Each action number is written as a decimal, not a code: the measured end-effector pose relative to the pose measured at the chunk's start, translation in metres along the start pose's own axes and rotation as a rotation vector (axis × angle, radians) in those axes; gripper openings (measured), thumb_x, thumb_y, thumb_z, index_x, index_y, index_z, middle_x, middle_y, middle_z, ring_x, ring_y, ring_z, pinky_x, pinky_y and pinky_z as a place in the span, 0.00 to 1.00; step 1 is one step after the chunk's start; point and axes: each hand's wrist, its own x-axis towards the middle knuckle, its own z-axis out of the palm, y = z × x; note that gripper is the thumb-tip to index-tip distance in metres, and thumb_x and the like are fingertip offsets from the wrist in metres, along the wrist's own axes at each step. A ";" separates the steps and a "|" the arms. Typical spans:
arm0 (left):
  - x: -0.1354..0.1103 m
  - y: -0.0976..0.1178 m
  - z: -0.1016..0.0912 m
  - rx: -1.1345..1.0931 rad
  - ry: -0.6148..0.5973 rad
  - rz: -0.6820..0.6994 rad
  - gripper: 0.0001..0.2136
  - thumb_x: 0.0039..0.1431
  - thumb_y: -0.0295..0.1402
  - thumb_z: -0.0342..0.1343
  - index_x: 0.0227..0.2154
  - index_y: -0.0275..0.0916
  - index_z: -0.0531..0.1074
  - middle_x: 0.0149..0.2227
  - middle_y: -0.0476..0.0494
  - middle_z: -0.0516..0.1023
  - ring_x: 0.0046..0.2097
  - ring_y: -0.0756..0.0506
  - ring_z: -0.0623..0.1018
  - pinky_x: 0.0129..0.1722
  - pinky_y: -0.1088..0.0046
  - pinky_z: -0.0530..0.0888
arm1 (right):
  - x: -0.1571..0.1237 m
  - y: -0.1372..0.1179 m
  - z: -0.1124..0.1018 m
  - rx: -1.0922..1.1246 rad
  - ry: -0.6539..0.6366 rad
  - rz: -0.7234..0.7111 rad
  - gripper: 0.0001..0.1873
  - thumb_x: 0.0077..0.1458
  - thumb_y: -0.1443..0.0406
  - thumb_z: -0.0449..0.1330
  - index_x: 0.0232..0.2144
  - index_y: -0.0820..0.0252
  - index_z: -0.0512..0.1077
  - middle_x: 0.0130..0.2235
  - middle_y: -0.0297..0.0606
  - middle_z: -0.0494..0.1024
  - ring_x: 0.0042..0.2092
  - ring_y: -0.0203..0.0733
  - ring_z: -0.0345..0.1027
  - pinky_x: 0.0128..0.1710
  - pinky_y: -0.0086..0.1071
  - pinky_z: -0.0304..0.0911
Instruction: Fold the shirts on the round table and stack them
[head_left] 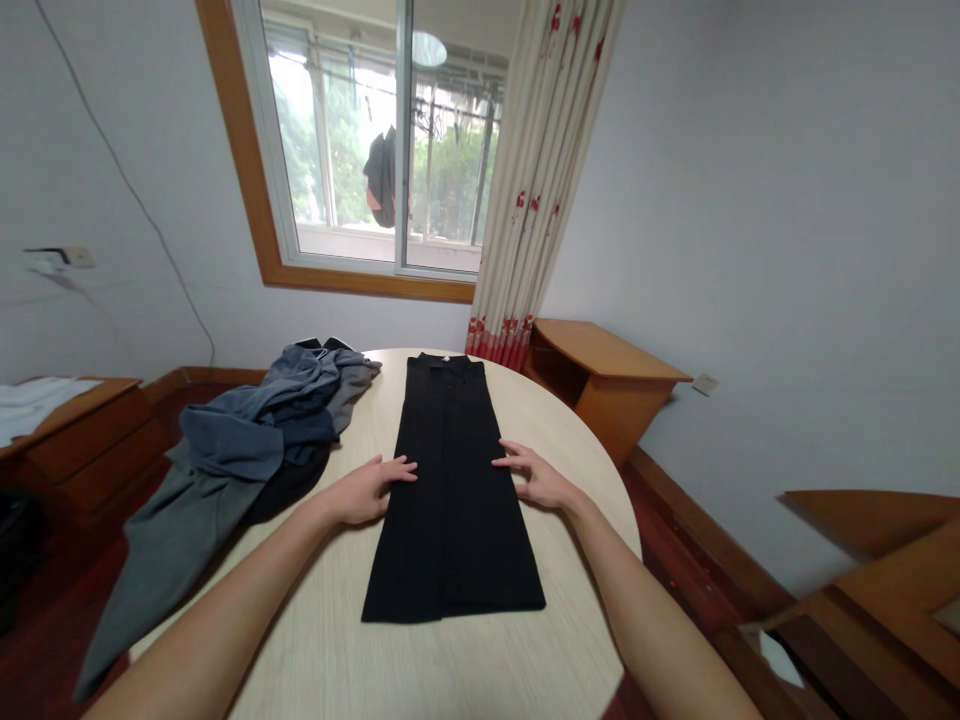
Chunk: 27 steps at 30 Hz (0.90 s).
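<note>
A black collared shirt (454, 490) lies flat on the round pale table (570, 640), folded into a long narrow shape. Its collar is at the far end, with a small light label inside. My left hand (367, 490) rests at the shirt's left edge, fingers stretched out onto the cloth and the thumb side partly hidden. At the right edge, my right hand (536, 475) touches the cloth with spread fingertips. Neither hand grips anything that I can see.
On the table's left side is a heap of clothes (262, 410) in blue, grey and black, hanging over the edge. A wooden cabinet (622, 350) stands behind on the right, near a patterned curtain (540, 200) and a window. Another wooden cabinet (82, 440) is at left.
</note>
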 end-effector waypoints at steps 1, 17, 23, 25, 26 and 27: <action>0.000 0.002 0.000 -0.008 0.007 0.008 0.28 0.53 0.23 0.51 0.58 0.41 0.70 0.67 0.41 0.63 0.70 0.41 0.59 0.69 0.49 0.49 | 0.000 -0.001 -0.001 0.004 -0.009 -0.003 0.25 0.46 0.64 0.69 0.49 0.55 0.79 0.69 0.49 0.58 0.68 0.57 0.53 0.66 0.52 0.50; -0.018 0.044 -0.031 -0.165 -0.122 0.049 0.19 0.55 0.25 0.51 0.43 0.46 0.83 0.45 0.49 0.84 0.56 0.42 0.78 0.56 0.68 0.72 | -0.039 -0.070 0.008 0.099 -0.201 -0.061 0.08 0.49 0.56 0.69 0.32 0.50 0.84 0.53 0.43 0.79 0.62 0.59 0.64 0.65 0.58 0.50; -0.034 0.064 -0.046 -0.421 -0.441 0.091 0.11 0.54 0.30 0.58 0.37 0.39 0.84 0.37 0.45 0.85 0.36 0.44 0.82 0.36 0.73 0.75 | -0.055 -0.117 -0.015 0.385 -0.542 -0.063 0.17 0.56 0.52 0.64 0.36 0.58 0.83 0.44 0.46 0.83 0.47 0.50 0.76 0.50 0.41 0.68; -0.035 0.069 -0.054 -0.583 -0.504 0.068 0.11 0.51 0.37 0.64 0.33 0.35 0.83 0.33 0.42 0.84 0.34 0.43 0.81 0.33 0.72 0.75 | -0.044 -0.126 -0.028 0.442 -0.643 -0.083 0.20 0.56 0.50 0.64 0.35 0.62 0.82 0.42 0.48 0.83 0.42 0.47 0.77 0.43 0.36 0.70; -0.033 0.068 -0.058 -0.673 -0.459 0.051 0.13 0.48 0.41 0.67 0.31 0.34 0.83 0.32 0.41 0.84 0.33 0.43 0.80 0.31 0.72 0.74 | -0.036 -0.126 -0.033 0.459 -0.631 -0.078 0.21 0.55 0.49 0.65 0.32 0.63 0.82 0.39 0.47 0.82 0.39 0.46 0.76 0.40 0.35 0.69; -0.028 0.066 -0.060 -0.763 -0.350 0.027 0.16 0.45 0.43 0.69 0.29 0.34 0.81 0.30 0.41 0.83 0.32 0.44 0.79 0.30 0.73 0.74 | -0.025 -0.123 -0.037 0.474 -0.572 -0.058 0.22 0.53 0.48 0.66 0.29 0.63 0.80 0.36 0.44 0.82 0.37 0.45 0.76 0.38 0.34 0.69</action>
